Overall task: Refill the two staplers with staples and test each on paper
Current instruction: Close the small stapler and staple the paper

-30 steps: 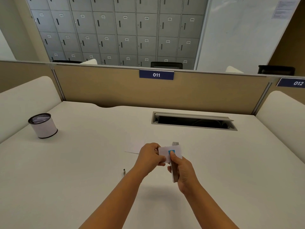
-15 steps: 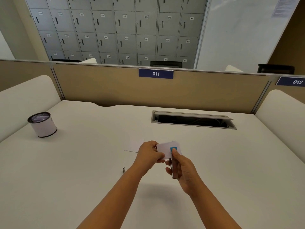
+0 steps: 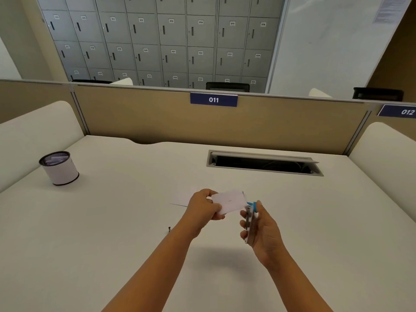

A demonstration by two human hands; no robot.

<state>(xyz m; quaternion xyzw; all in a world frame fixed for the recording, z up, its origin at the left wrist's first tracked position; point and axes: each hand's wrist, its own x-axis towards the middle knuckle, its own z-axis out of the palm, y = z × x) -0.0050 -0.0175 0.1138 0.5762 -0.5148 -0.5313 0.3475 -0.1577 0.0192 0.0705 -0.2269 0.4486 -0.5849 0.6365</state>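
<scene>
My left hand (image 3: pixel 203 207) pinches a small white slip of paper (image 3: pixel 229 202) above the desk; a short dark staple mark shows near its middle. My right hand (image 3: pixel 262 228) grips a slim stapler (image 3: pixel 251 218) with a metal body and a blue part at its top end, held upright just right of the paper and apart from it. A white sheet (image 3: pixel 184 198) lies flat on the desk behind my left hand. A tiny dark bit, perhaps a staple (image 3: pixel 169 229), lies on the desk left of my left forearm. No second stapler is in view.
A round cup with a dark rim (image 3: pixel 59 168) stands at the desk's far left. A cable slot (image 3: pixel 263 162) is cut into the white desk (image 3: pixel 112 233) at the back. Tan partition panels close off the back, padded white side screens the left and right.
The paper has come away from the stapler: my left hand drew it leftward, my right hand moved the stapler right and down. A staple mark now shows on the paper.
</scene>
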